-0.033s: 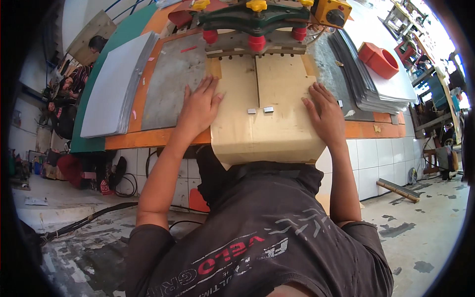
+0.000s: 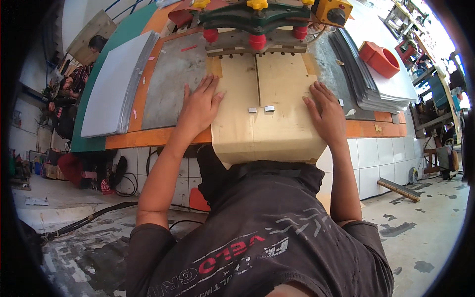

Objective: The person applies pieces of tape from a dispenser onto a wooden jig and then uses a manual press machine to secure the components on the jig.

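Between left grip (image 2: 201, 104) and right grip (image 2: 327, 113), both opened flat, clasping nothing, lies a tan board (image 2: 284, 129).

The left hand (image 2: 200, 101) lies palm down at the left edge of the tan board (image 2: 284, 131), fingers stretched, thumb apart; the right hand (image 2: 327, 111) mirrors it at the board's right edge; left forearm (image 2: 163, 178) and right forearm (image 2: 345, 178) reach from its near side
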{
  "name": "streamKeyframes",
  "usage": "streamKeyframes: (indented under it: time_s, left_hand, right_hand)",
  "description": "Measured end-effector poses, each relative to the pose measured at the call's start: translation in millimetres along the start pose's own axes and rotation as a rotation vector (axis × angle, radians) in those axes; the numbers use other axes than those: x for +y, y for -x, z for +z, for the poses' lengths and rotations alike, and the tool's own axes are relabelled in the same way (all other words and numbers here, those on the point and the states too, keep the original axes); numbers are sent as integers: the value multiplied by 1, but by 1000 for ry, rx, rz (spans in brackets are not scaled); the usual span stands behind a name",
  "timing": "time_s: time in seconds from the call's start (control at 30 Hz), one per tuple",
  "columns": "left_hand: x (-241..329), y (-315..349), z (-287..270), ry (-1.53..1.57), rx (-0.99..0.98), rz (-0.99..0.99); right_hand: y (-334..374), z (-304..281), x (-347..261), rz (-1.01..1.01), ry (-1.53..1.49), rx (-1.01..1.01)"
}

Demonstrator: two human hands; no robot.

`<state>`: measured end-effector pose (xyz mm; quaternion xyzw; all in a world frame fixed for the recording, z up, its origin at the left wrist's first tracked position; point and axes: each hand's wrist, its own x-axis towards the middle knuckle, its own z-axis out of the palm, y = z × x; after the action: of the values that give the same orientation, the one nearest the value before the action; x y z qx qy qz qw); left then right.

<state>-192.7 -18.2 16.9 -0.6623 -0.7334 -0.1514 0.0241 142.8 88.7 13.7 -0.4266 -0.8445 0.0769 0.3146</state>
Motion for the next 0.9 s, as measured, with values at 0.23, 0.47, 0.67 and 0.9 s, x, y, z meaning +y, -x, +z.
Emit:
streamKeyframes:
  time_s: [0.23, 0.47, 0.67, 0.9]
  left_hand:
    - [-12, -30, 5, -67, -29, -64]
    - [-28, -101, 6, -99, -195, -97]
    - [-40, -117, 33, -45, -99, -95]
    - [-44, -97, 32, -177, -132, 8]
  right_hand:
    - [-2, 0, -2, 0, 16, -7]
    - [-1, 2, -1, 19, 3, -3]
    - [0, -2, 2, 28, 13, 1]
    - [1, 1, 7, -14, -44, 35]
